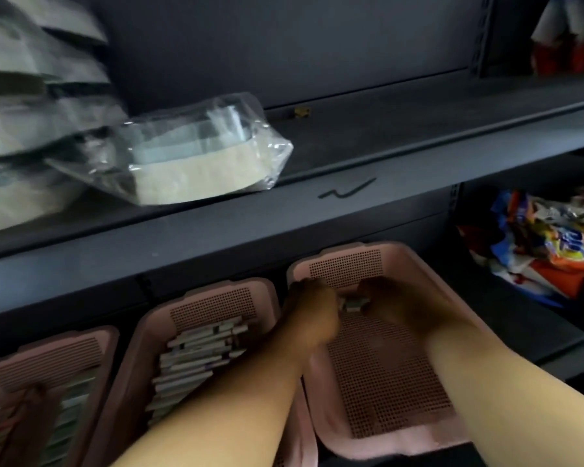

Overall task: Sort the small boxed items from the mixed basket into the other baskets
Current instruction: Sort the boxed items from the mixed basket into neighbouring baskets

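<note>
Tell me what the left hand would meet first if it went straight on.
Probably the far wall of the right pink basket; the left hand is close to it, beside the small boxes. Depth unclear.

The right basket (385,382) and the middle basket (209,308) were pale pink, patterned with grids of tiny dark holes. The left basket (48,362) was a duller pink with fine horizontal lines. The row of boxes (196,352) in the middle basket showed white and grey edges with darker stripes. The small boxes (353,303) at the far end of the right basket looked white and grey-green. The shelf (284,224) was dark slate grey, with a darker squiggle (346,189) on its front lip. At centre left a clear bag (199,153) showed cream and pale blue-grey. The packets (553,244) at the right edge were orange, blue, yellow and white.
</note>
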A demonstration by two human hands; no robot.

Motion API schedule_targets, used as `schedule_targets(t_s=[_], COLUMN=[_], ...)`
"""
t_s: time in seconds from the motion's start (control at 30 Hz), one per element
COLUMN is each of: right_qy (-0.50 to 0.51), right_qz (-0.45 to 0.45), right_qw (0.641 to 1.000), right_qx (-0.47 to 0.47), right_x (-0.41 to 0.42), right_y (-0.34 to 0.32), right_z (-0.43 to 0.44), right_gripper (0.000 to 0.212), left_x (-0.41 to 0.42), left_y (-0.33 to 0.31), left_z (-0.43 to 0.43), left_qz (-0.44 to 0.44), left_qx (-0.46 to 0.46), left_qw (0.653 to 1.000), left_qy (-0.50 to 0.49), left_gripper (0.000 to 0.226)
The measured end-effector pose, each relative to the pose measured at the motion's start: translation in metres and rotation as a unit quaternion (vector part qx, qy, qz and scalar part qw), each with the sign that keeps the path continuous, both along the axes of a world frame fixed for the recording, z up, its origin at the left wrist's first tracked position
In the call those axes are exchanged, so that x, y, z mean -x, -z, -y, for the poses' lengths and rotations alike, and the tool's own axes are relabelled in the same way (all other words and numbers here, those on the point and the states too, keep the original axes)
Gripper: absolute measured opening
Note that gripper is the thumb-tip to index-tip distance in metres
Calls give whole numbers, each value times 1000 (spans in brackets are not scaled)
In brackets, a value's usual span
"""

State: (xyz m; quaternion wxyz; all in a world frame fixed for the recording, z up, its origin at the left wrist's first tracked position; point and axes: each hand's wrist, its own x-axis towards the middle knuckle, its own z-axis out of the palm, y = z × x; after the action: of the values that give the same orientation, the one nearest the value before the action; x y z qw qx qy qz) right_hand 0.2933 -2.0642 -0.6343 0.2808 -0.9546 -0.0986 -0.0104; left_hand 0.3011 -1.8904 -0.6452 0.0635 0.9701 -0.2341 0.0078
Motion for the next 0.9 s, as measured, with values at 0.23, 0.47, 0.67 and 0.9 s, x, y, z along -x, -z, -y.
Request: schedule_targets(t_s=[0.23, 0.47, 0.67, 0.9], right_qy=[54, 87, 59, 48], right_qz=[-89, -140, -109, -156], right_qw=[972, 966, 971, 955], right_qx=[209, 199, 204, 247], right_x=[-13, -13, -15, -14], right_y=[51, 58, 62, 48], right_z=[-15, -21, -17, -25], right_gripper=[54, 57, 37, 52], left_x=[-26, -27, -25, -26], left_y=[5, 12, 7, 9], left_z=[24, 30, 27, 25], left_qz=[14, -59, -112, -144], left_qx=[-200, -122, -81, -7], left_qw=[979, 990, 990, 989], left_qy=[-33, -37, -23, -37], left_gripper=[47, 34, 35, 32])
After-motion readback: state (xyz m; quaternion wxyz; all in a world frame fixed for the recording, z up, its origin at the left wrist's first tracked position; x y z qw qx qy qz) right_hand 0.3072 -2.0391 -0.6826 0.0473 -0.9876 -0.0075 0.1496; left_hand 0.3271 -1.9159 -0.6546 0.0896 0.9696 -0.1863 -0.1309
